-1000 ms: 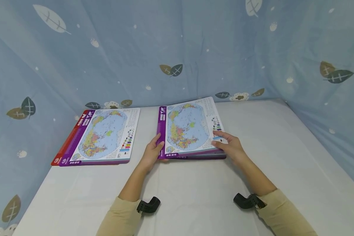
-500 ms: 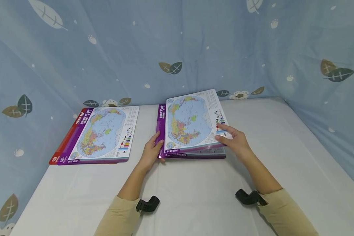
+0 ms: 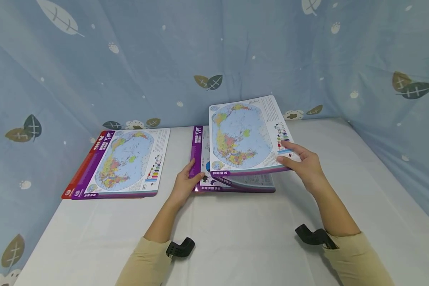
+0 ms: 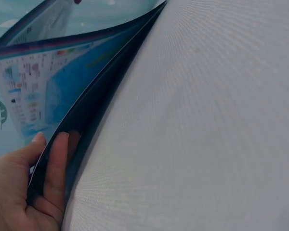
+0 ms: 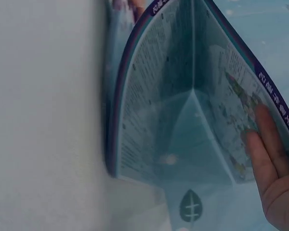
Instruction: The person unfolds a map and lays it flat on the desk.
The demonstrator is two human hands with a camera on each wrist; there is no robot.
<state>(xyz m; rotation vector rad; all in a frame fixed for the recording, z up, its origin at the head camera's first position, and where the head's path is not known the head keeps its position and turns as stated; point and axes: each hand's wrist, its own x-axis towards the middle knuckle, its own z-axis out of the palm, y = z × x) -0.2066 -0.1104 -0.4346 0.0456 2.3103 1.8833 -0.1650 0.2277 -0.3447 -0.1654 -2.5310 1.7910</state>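
Observation:
Near the middle of the table lies a folded world map (image 3: 196, 149) with a purple strip along its left side. My left hand (image 3: 183, 184) grips its lower left edge, thumb on top and fingers beneath, as the left wrist view shows. The right hand (image 3: 305, 165) pinches the lower right of the top panel (image 3: 241, 137), which is raised and tilted above the lower layers. In the right wrist view, fingers (image 5: 269, 149) lie against the printed inner side of the open folds (image 5: 149, 96); the thumb is hidden there.
At the left, a second purple-edged world map (image 3: 125, 163) lies over a red-edged one (image 3: 79, 174). A white cloth covers the table (image 3: 236, 238). Behind it hangs a blue leaf-patterned curtain (image 3: 157, 59). Each sleeve carries a black wrist mount (image 3: 180, 248).
My right hand has moved right and upward, lifting the top panel off the purple strip and uncovering printed layers below. The left hand stays at the lower left edge.

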